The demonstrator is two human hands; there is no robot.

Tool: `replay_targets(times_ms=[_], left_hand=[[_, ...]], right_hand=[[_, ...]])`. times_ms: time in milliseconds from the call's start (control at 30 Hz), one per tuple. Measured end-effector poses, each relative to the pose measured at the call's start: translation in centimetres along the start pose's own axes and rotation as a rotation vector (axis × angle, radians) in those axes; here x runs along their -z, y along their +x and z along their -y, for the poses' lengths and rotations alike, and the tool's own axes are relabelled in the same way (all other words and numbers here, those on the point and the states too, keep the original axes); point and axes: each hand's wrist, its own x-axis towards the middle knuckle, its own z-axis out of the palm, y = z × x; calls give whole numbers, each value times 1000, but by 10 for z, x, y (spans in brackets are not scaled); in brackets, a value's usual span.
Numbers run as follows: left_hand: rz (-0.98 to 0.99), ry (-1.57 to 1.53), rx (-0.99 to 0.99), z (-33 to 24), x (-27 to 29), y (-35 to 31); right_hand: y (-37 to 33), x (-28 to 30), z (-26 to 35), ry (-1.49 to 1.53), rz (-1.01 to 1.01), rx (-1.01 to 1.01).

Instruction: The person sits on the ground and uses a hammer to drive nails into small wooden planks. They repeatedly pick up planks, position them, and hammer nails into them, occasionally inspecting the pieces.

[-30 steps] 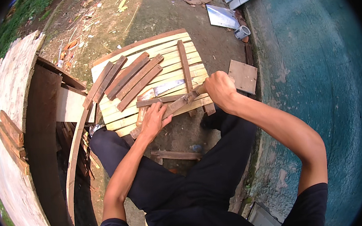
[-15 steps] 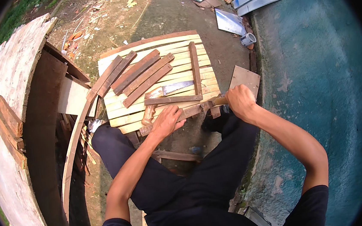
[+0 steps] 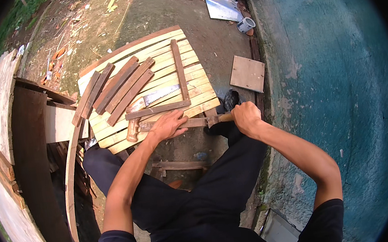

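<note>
My right hand (image 3: 248, 118) is closed round the yellowish handle (image 3: 225, 117) of a tool whose dark front end meets a brown wooden strip (image 3: 197, 122); I cannot make out the tool's kind. Over that strip lies my left hand (image 3: 168, 125), fingers on its far side and thumb on the near side, holding it at the near edge of a slatted table (image 3: 197, 78). Just beyond, a handsaw (image 3: 161, 94) rests with its curved wooden handle partly under a wooden bar (image 3: 158, 109). Another bar (image 3: 180, 69) stands off that one's right end, making a corner.
Several short wooden pieces (image 3: 119, 88) lie side by side on the table's left. A long curved strip (image 3: 73, 187) leans beside a pale board (image 3: 3, 151). Rightward are a square panel (image 3: 247, 74), a tin can (image 3: 246, 24) and a blue-green wall (image 3: 315, 87).
The view has shifted, so the table sits further left and looks turned. Both hands stay on the strip and tool; the strip now lies more level across the view.
</note>
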Motion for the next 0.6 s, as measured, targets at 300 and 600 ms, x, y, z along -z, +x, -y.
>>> replay_targets(times_ms=[300, 600], left_hand=[[-6, 17, 100, -14, 0, -2], [48, 176, 115, -18, -5, -2]], right_hand=[[9, -3, -8, -6, -44, -19], [15, -17, -16, 39, -41, -31]])
